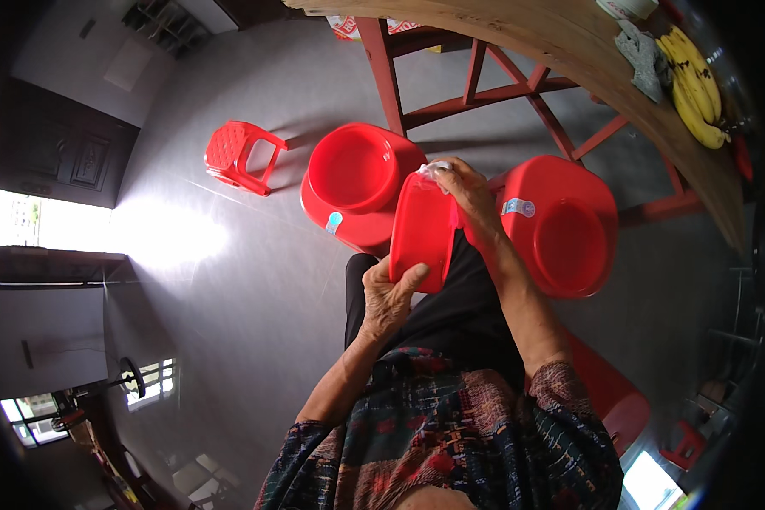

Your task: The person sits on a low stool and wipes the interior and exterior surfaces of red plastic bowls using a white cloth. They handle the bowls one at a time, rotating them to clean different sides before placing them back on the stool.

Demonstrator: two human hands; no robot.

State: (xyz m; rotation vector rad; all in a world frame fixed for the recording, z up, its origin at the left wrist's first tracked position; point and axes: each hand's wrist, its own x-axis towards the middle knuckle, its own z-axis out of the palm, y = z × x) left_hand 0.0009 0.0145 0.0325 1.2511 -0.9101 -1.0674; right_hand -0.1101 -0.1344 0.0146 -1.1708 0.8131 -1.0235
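Over my lap is a red plastic container (421, 234), shaped like a shallow tray and tilted up toward me. My left hand (388, 293) grips its near end, thumb over the rim. At its far end, my right hand (467, 189) is closed around a crumpled whitish wad (434, 169), pressed to the rim; whether this is cloth or thin plastic is unclear. Beyond the container, a round red basin (353, 170) rests on a red plastic stool (336, 217). To the right of my right forearm stands another red plastic piece (591, 191) with a round shape on its top.
A small red stool (245, 157) stands on the grey floor (246, 280) at the far left. At the upper right, a wooden table (518, 21) on red legs carries bananas (695, 89), a grey cloth (642, 59) and a white bowl (627, 8).
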